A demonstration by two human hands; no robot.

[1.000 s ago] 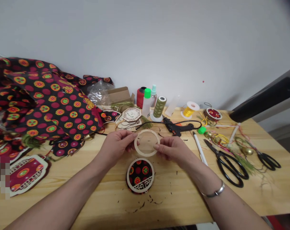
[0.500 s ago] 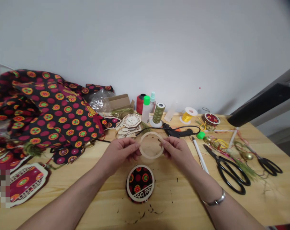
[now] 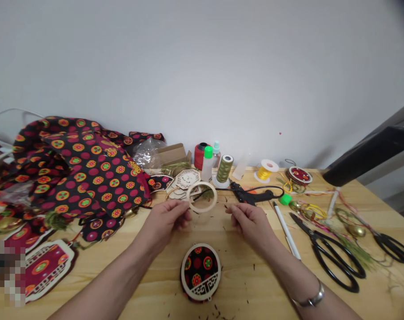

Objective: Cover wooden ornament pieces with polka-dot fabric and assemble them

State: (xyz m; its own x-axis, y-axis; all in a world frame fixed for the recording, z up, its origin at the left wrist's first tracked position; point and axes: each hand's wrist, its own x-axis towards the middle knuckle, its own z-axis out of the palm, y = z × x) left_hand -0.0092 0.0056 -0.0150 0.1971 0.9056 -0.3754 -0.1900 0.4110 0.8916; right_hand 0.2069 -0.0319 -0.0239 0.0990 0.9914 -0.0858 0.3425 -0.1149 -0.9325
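Observation:
My left hand (image 3: 165,220) pinches the near left rim of a pale wooden ring (image 3: 202,197) and holds it raised above the wooden table (image 3: 128,262). Just right of the ring, my right hand (image 3: 250,222) hovers with fingers loosely curled, apart from it and holding nothing. In front of both hands lies a round wooden ornament (image 3: 200,271) faced with dark patterned fabric. A stack of wooden cut-outs (image 3: 186,180) sits behind the ring.
Patterned fabric (image 3: 82,171) is heaped at the left, with a fabric-faced ornament (image 3: 45,269) near the front left. Thread spools (image 3: 224,169), bottles, a glue gun (image 3: 251,195) and a yellow spool (image 3: 265,171) line the back. A white pen (image 3: 286,231) and black scissors (image 3: 335,262) lie right.
My right hand has let go of the ring, which now hangs from my left hand alone and sits further left and higher. The camera view has tilted upward a little.

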